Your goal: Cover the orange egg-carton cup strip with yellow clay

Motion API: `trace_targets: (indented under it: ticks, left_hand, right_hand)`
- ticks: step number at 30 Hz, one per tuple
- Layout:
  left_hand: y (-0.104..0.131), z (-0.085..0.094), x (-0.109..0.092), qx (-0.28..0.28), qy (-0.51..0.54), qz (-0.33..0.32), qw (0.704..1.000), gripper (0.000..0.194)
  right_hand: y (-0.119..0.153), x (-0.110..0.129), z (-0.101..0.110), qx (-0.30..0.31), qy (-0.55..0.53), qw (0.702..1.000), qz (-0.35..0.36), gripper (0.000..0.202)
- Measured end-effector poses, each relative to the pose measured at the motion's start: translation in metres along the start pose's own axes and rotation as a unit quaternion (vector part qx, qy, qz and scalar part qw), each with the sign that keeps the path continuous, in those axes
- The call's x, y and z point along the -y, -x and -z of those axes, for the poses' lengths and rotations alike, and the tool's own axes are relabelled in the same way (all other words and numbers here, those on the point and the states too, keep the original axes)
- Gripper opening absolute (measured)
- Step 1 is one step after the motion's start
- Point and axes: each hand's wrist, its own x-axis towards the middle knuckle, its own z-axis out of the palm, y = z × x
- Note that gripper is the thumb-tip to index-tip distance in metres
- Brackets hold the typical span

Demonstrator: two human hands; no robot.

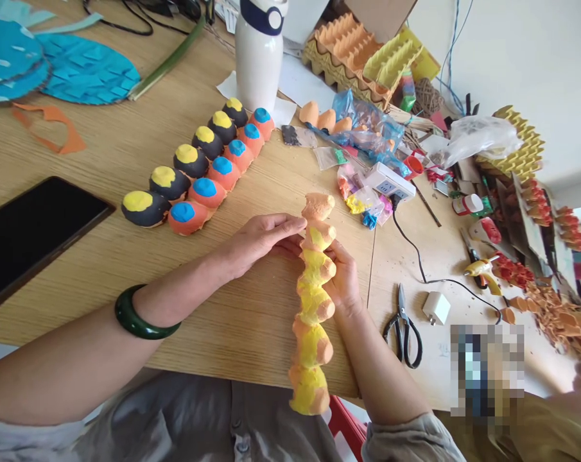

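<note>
Between my hands, above the wooden table (pixel 251 321), is an orange egg-carton strip (pixel 314 301) with yellow clay spread over much of it. My left hand (pixel 266 240) pinches its edge near the far end, thumb on top. Behind the strip, my right hand (pixel 344 279) grips it from the right; most of its fingers are hidden. Beyond my left hand lie two finished-looking rows side by side: a black egg-carton strip (pixel 174 183) with yellow tops and an orange-red egg-carton strip (pixel 208 199) with blue tops.
Scissors (pixel 403 327), a white plug adapter (pixel 436 308) and a corded power strip (pixel 390 181) lie to the right. A white bottle (pixel 259 58) stands behind the rows. A black tablet (pixel 34 237) is at left. Stacked egg cartons (pixel 348 51) sit at the back; a person's sleeve (pixel 535 423) shows lower right.
</note>
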Motion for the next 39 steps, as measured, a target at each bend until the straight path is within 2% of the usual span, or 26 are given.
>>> trace_targets:
  ticks: [4, 8, 11, 14, 18, 22, 26, 39]
  left_hand:
    - [-0.001, 0.004, -0.001, -0.01, -0.041, -0.007, 0.999, 0.061]
    - [-0.002, 0.006, 0.0, -0.011, -0.076, -0.025, 0.997, 0.051]
    - [-0.003, 0.009, -0.001, -0.034, -0.104, -0.028, 0.994, 0.05]
    - [-0.003, 0.012, -0.005, -0.024, -0.133, -0.022, 0.991, 0.05]
    - [-0.001, 0.018, -0.006, -0.007, -0.16, -0.023, 0.987, 0.053]
    - [0.0, 0.022, -0.006, -0.014, -0.196, -0.031, 0.98, 0.059]
    - [0.0, 0.022, -0.007, -0.017, -0.188, -0.019, 0.982, 0.062]
    - [-0.002, 0.021, -0.004, -0.037, -0.163, -0.016, 0.986, 0.054]
  right_hand:
    - [-0.001, -0.001, -0.005, -0.029, 0.0, 1.0, 0.005, 0.018]
    - [0.002, -0.004, -0.008, -0.038, 0.036, 0.998, 0.048, 0.018]
    - [0.005, -0.006, -0.008, -0.04, 0.074, 0.993, 0.084, 0.021]
    - [0.009, -0.007, -0.009, -0.042, 0.104, 0.987, 0.112, 0.023]
    - [0.014, -0.007, -0.011, -0.05, 0.141, 0.979, 0.137, 0.032]
    - [0.018, -0.009, -0.011, -0.066, 0.193, 0.963, 0.177, 0.044]
    - [0.02, -0.013, -0.012, -0.074, 0.225, 0.953, 0.187, 0.046]
    - [0.026, -0.019, -0.018, -0.087, 0.287, 0.924, 0.237, 0.044]
